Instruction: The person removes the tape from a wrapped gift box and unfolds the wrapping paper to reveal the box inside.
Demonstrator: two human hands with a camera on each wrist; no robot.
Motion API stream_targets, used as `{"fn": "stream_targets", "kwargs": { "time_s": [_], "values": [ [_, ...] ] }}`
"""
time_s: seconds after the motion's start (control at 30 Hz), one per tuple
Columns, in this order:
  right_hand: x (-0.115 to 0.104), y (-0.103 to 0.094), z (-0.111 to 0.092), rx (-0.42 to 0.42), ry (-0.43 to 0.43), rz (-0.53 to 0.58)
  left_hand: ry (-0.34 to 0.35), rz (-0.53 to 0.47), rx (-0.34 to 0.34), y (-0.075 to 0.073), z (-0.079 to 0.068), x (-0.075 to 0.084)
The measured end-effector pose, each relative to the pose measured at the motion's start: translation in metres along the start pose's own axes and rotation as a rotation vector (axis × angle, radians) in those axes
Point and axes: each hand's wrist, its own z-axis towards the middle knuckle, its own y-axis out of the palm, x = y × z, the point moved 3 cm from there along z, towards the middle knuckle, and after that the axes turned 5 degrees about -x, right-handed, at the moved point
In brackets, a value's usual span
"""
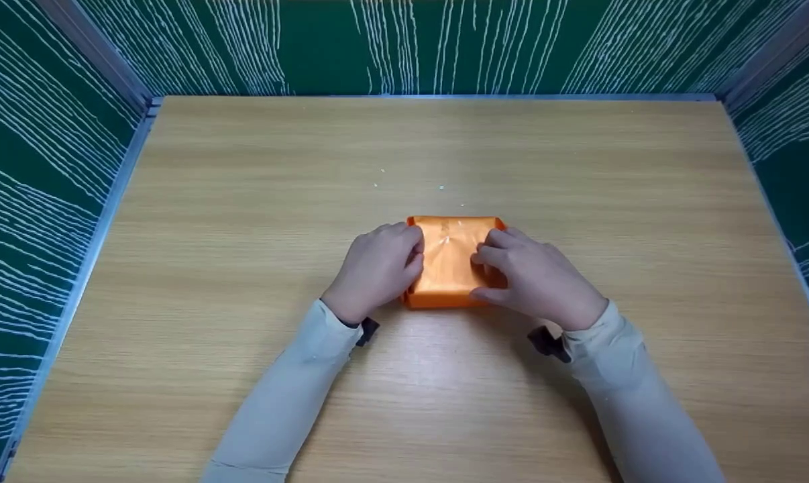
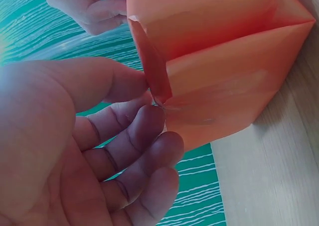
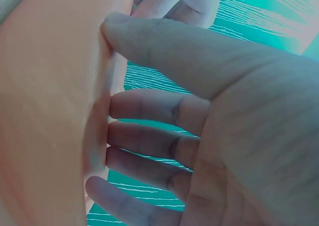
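A boxy package wrapped in shiny orange paper (image 1: 445, 268) lies on the table, crease lines showing on its top. My left hand (image 1: 381, 265) is at its left end; in the left wrist view, thumb and fingertips pinch the edge of the orange wrapping (image 2: 214, 104) beside a folded flap with an open pocket. From the right, my right hand (image 1: 538, 275) reaches over the package, fingertips on the top and thumb near the front edge. Its thumb and rather straight fingers touch the smooth orange surface (image 3: 50, 116) in the right wrist view.
Tiny white scraps (image 1: 442, 188) lie beyond the package on the wood-grain table (image 1: 243, 181). Green panels (image 1: 324, 47) with white streaks stand along the back and both sides, and blue tape (image 1: 445, 97) runs along the table's edges.
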Motion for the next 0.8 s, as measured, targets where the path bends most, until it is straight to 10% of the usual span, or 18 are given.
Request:
{"fn": "stream_targets", "kwargs": {
  "time_s": [0.8],
  "values": [
    [0.0005,0.0014,-0.0002,-0.002,-0.001,-0.012,-0.015,-0.014,-0.014,-0.0023,-0.001,-0.0002]
  ]
}}
